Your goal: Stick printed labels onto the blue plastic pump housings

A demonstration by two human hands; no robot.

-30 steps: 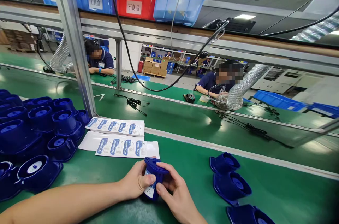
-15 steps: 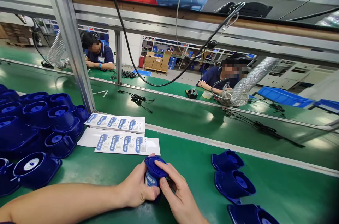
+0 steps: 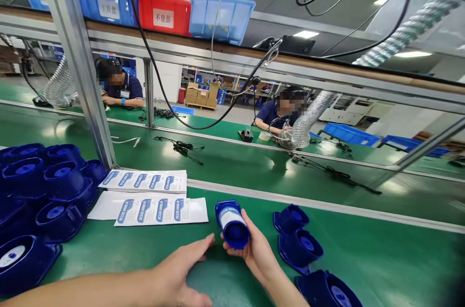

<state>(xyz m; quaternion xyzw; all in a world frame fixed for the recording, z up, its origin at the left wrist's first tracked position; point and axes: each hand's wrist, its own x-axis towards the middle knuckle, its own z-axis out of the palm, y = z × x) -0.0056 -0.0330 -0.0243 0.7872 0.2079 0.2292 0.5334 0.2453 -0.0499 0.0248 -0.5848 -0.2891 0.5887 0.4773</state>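
Note:
My right hand (image 3: pixel 256 246) grips a dark blue plastic pump housing-like part (image 3: pixel 236 232) with a white and blue label round its side. It is tilted so its round open end faces me. To its left, my left hand (image 3: pixel 183 268) is open, thumb apart from the fingers, touching nothing. Beyond the left hand lie label sheets (image 3: pixel 160 211) printed in blue. A second stack of label sheets (image 3: pixel 145 181) sits just behind them. Several similar blue parts (image 3: pixel 301 246) stand in a row to the right of my right hand.
Many blue parts (image 3: pixel 61 178) crowd the left of the green bench (image 3: pixel 145 253). A metal post (image 3: pixel 78 65) rises behind them. Overhead, a shelf carries blue bins and a red bin (image 3: pixel 163 14). A black cable (image 3: pixel 160 89) hangs down. Two people work across the bench.
My left hand has let go of the blue part and moved left, opening. My right hand now holds it alone, turned and farther from me. The view has tilted up.

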